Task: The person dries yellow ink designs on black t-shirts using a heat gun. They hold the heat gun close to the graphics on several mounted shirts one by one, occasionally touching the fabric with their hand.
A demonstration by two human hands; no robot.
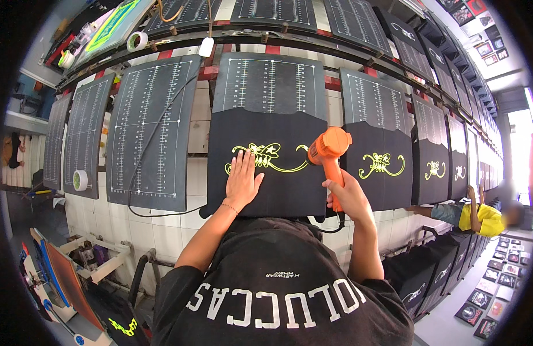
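Note:
A black fabric piece (266, 190) with a neon yellow ornamental print (266, 158) lies on a dark ruled platen (270, 83) straight ahead. My left hand (242, 180) rests flat on the fabric, fingers spread, over the left part of the print. My right hand (348, 196) grips the handle of an orange heat gun (328, 151), whose nozzle points left at the right end of the print. A black cord hangs from the gun below my right hand.
More ruled platens run left and right; those on the right carry black fabric with yellow prints (382, 164). Tape rolls (80, 180) (136, 41) sit at left. Another person in a yellow top (480, 218) leans at the far right. Printed pieces lie on the floor (497, 288).

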